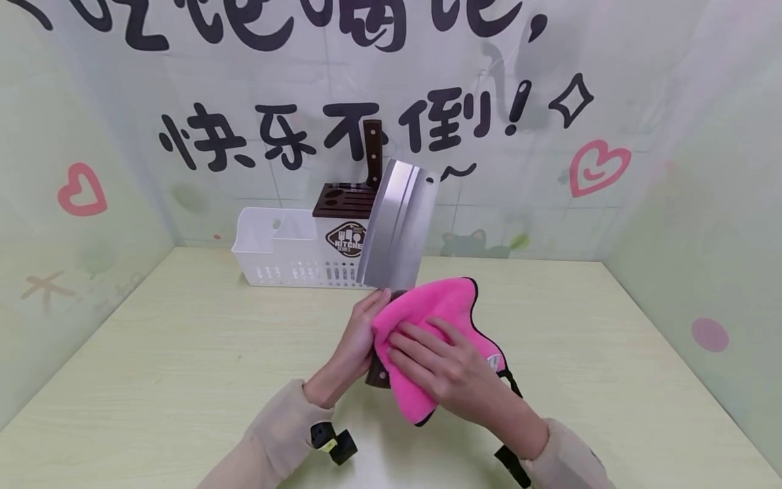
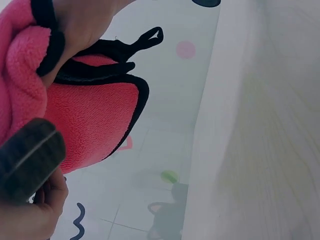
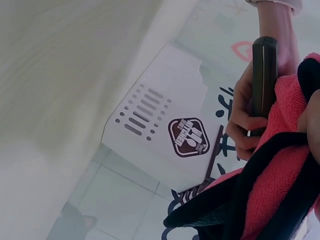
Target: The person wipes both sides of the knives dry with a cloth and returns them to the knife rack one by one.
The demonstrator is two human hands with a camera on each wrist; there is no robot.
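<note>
A cleaver (image 1: 397, 224) stands up in front of me, its broad steel blade pointing upward. Around its dark handle (image 2: 32, 155) my left hand (image 1: 354, 333) curls its fingers, as the right wrist view also shows. My right hand (image 1: 446, 370) holds a pink cloth (image 1: 449, 299) with black edging against the handle. The cloth covers much of the handle, leaving its butt end bare below. My right thumb is hidden in the head view.
Behind the cleaver, a white perforated holder (image 1: 275, 251) with a dark slotted top (image 1: 342, 200) stands near the back wall. One brown-handled utensil (image 1: 373, 149) sticks up from its slots. Printed walls enclose the pale wooden table (image 1: 183, 367) at the back and sides.
</note>
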